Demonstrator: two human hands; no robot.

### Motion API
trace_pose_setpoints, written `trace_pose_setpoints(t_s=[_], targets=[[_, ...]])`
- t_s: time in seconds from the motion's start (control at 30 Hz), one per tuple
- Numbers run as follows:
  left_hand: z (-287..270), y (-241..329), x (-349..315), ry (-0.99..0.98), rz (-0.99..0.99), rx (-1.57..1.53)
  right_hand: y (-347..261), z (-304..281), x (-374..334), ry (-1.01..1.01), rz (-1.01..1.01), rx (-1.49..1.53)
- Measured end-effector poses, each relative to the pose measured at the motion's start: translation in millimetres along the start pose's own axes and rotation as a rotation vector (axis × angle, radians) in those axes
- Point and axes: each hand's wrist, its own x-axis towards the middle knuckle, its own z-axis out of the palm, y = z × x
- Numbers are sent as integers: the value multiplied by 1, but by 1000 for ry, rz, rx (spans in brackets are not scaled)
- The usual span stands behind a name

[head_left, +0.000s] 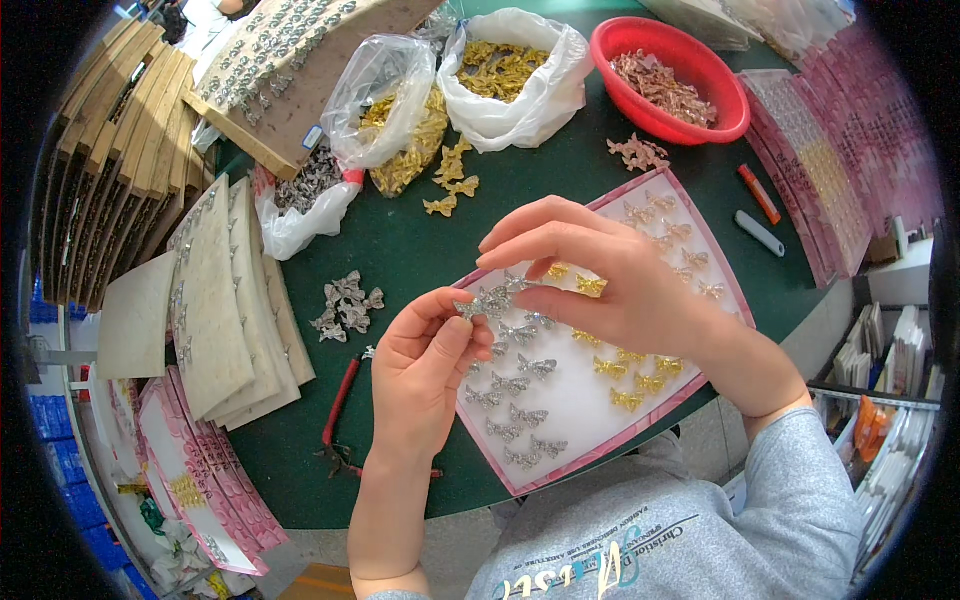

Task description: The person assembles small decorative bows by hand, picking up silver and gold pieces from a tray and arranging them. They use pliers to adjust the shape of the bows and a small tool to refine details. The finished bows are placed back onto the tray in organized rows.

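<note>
My left hand (425, 365) pinches a small silver bow (491, 299) between thumb and fingertips, over the left part of a white board with a pink border (590, 400). My right hand (610, 270) is closed at the other side of this bow, its thumb against the edge and its upper fingers arched above. Beneath, rows of silver bows (510, 384) lie on the board's left side. Gold bows (650, 383) sit in the middle and right, and pale rose bows (677, 232) at the far end. My right hand hides part of the rows.
Loose silver bows (347, 307) and red-handled pliers (342, 400) lie on the green table (300, 480) at left. Bags of gold bows (505, 75) and a red bowl (735, 105) stand at the back. A red marker (760, 194) and white cutter (759, 233) lie right. Stacked boards (215, 310) line the left.
</note>
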Motion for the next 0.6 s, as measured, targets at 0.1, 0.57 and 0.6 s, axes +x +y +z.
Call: trace_pose_setpoints(t_s=[0.1, 0.57, 0.6], targets=[[1, 0, -1, 2, 10, -7, 3, 3, 0, -3, -75, -66], [1, 0, 0, -41, 20, -7, 8, 9, 0, 42, -308, -283], [2, 0, 0, -42, 19, 2, 8, 9, 0, 47, -318, -300]])
